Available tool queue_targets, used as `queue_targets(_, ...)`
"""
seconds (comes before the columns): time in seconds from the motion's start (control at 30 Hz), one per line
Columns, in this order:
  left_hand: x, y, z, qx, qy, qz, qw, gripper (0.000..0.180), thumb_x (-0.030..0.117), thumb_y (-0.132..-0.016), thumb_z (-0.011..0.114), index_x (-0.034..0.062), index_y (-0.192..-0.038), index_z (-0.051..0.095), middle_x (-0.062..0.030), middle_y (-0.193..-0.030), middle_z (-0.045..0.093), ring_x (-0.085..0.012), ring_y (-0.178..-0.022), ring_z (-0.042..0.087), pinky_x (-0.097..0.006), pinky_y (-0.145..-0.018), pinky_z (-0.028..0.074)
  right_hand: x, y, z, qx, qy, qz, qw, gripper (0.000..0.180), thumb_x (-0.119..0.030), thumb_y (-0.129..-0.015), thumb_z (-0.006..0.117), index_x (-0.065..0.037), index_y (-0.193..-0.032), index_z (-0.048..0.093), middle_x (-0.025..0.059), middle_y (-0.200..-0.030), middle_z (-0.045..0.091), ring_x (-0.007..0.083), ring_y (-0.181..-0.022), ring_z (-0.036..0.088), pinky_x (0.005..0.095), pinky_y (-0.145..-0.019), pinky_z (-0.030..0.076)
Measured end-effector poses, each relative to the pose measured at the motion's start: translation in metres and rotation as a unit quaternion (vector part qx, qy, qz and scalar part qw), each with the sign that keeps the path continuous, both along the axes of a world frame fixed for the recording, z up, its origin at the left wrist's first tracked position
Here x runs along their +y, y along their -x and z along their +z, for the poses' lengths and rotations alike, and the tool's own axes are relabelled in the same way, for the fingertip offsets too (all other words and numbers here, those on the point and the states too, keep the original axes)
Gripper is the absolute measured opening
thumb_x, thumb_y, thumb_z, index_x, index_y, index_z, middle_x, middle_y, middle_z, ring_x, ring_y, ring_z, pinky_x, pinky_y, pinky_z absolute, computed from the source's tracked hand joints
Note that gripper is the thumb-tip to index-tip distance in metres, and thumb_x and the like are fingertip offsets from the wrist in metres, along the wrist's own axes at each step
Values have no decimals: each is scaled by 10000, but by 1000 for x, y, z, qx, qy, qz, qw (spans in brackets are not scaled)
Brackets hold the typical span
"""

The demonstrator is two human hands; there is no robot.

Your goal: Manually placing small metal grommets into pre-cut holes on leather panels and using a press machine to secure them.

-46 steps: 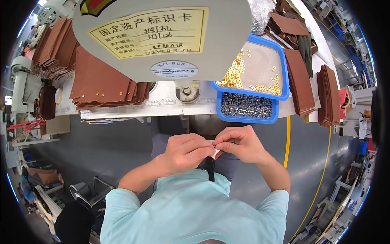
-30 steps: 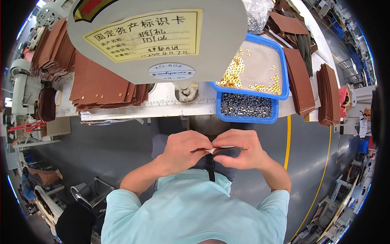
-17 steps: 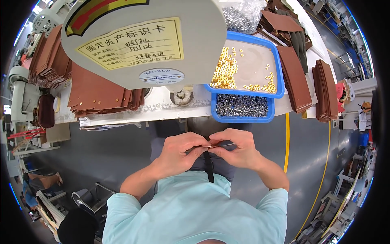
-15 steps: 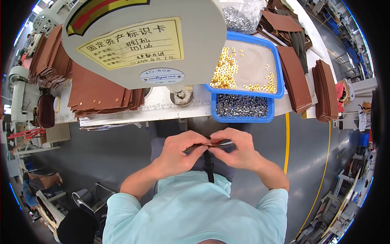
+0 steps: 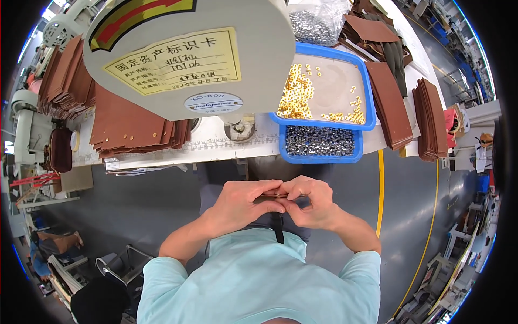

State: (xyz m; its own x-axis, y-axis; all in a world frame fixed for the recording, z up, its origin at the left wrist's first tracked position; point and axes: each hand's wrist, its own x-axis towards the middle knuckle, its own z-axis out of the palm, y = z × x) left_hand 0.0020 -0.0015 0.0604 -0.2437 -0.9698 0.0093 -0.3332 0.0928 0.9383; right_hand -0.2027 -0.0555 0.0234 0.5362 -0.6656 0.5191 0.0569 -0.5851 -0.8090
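Observation:
In front of my waist, below the table edge, both hands pinch a thin brown piece point(image 5: 274, 196) seen almost edge-on. My left hand point(image 5: 240, 202) grips its left side between thumb and fingers. Its right side is held the same way by my right hand point(image 5: 310, 202), and the fingertips of the two hands meet. Most of the piece is hidden by the fingers, so its full shape cannot be made out. Ahead of the hands stands a pale grey machine point(image 5: 264, 65), with a small round metal base point(image 5: 240, 129) at the table's front.
Right of the machine, a blue tray point(image 5: 371, 102) holds gold ring-shaped fittings, above another blue tray point(image 5: 321, 160) of dark metal parts. Brown leather panels lie in stacks at left point(image 5: 121, 121) and right point(image 5: 391, 110). A clear bag point(image 5: 318, 24) of metal parts sits behind.
My hands have drawn closer together, with the fingertips now overlapping around the brown piece. The right hand has shifted slightly down and left. The view has tilted a little.

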Motion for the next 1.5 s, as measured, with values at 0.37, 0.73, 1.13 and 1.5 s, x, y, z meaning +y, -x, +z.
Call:
queue_targets(0.37, 12, -41, -3, 88, 1, 204, 975, 234, 33, -844, 794, 16, -1071, 739, -56, -876, 740, -105, -767, 673, -238, -682, 536, -54, 59, 23, 316, -132, 131, 930, 441, -138, -793, 874, -21, -1175, 690, 135, -1020, 764, 193, -883, 745, 322, -793, 583)
queue_targets(0.73, 3, -19, -16, -10, -151, -26, 988, 231, 165, -896, 771, 18, -1070, 735, -54, -886, 760, -95, -779, 688, -266, -708, 555, -48, 23, 39, 239, -236, 90, 938, 203, -205, -863, 808, -15, -922, 763, 105, -754, 731, 143, -668, 678, 289, -623, 523)
queue_targets(1.13, -5, 0, -24, 226, -188, 114, 949, 225, 177, -1011, 662, -12, -1121, 720, -38, -957, 758, -56, -881, 641, -250, -798, 534, -196, 16, 8, 342, 17, -171, 924, 160, -57, -797, 746, -3, -944, 777, 150, -880, 733, 279, -783, 718, 380, -735, 572)
queue_targets(1.5, -8, -7, -33, 196, -161, 95, 963, 297, 167, -1038, 601, -16, -1259, 679, -45, -1023, 753, -76, -912, 642, -268, -833, 534, -197, 2, 16, 492, 103, -205, 840, 115, -74, -749, 688, -19, -812, 768, 195, -782, 722, 374, -751, 706, 422, -758, 572)
